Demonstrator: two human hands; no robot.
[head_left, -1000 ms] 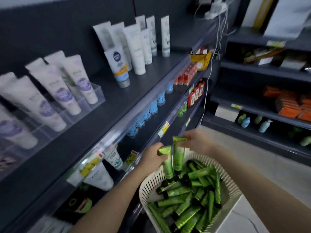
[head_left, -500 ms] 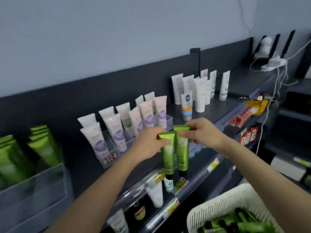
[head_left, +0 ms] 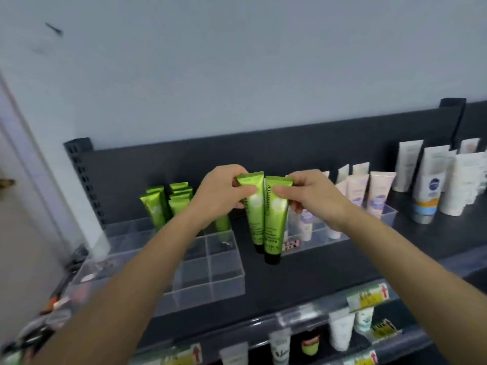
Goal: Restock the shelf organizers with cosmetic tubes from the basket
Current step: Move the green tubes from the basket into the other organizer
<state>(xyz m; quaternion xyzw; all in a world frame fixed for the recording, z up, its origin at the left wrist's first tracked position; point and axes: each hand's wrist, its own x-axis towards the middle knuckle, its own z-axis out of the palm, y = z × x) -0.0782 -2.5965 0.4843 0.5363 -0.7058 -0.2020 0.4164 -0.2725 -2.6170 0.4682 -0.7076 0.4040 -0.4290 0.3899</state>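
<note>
My left hand (head_left: 222,192) pinches the crimped top of one green cosmetic tube (head_left: 254,214). Beside it, my right hand (head_left: 313,196) holds a second green tube (head_left: 275,222) the same way. Both tubes hang cap down, side by side, above the dark top shelf (head_left: 303,275), just right of a clear divided organizer (head_left: 210,270). Several green tubes (head_left: 163,204) stand in that organizer's back compartments; its front compartments hold nothing. The basket is out of view.
A second clear organizer (head_left: 329,238) with white and lilac tubes stands to the right. Farther right stand taller white tubes (head_left: 432,177). More products and price tags (head_left: 369,299) line the shelf below. A pale wall rises behind the shelf's back panel.
Both hands lifted the two green tubes out of the basket and carried them up and left along the shelf. The view turned left; the green organizer is now directly beneath.
</note>
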